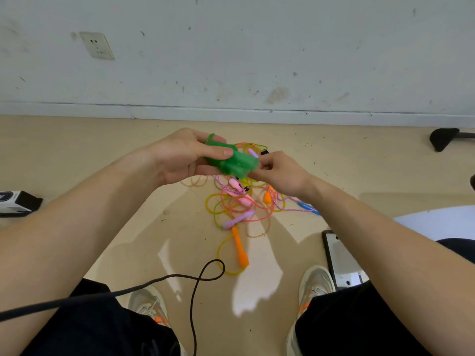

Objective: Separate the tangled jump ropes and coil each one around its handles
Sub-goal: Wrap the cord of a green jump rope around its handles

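I hold a green jump rope [235, 160], coiled in a bundle around its handles, in the air above the floor. My left hand [185, 155] grips the bundle's left end, with a green loop over one finger. My right hand [279, 170] pinches the bundle's right end. Below on the floor lies a tangled pile of ropes [241, 204] in yellow, pink and braided purple cord. In it I see an orange handle [240, 249], a purple handle [237, 219], pink handles [235, 185], a second orange handle [267, 196] and a blue handle [307, 207].
A black cable [195, 281] loops across the floor and over my left leg. A phone [339, 260] lies by my right shoe. A black-and-white device [15, 202] sits at the left edge, a dark chair foot [443, 138] at the far right. A wall with a socket [97, 45] stands ahead.
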The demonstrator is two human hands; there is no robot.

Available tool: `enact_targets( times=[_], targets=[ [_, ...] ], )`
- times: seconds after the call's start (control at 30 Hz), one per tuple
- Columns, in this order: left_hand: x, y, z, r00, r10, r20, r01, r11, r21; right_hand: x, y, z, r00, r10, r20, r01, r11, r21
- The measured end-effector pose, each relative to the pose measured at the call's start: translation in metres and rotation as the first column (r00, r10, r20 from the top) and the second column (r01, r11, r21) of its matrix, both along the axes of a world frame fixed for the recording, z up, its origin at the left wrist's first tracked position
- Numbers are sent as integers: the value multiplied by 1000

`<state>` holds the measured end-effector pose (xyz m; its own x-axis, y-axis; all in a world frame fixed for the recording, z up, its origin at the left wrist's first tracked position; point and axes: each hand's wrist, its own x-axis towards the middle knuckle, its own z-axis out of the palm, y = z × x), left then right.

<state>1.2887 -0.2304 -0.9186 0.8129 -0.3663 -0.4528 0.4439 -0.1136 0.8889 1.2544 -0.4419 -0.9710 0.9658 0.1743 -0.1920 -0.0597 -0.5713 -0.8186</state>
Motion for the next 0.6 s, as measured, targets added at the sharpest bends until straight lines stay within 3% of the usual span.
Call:
enact_targets(
  times=[0.17,0.33,0.4,0.47,0.6],
  targets=[
    [-1,-2,-3,967,-188,170,135,950,280,6,-4,10,996,-66,-63,70,995,69],
    [4,-6,-20,917,-113,384,-80,888,452,-2,18,26,956,-167,-239,242,912,331],
    [5,-5,-25,886,-45,461,-185,878,441,-10,29,29,939,-224,-260,318,852,416],
    [4,-8,-29,861,54,505,-275,885,375,-21,41,26,942,-285,-177,334,850,408],
    [-5,-20,-31,872,357,335,-414,903,116,-41,63,10,943,-316,107,286,930,230]
  ],
)
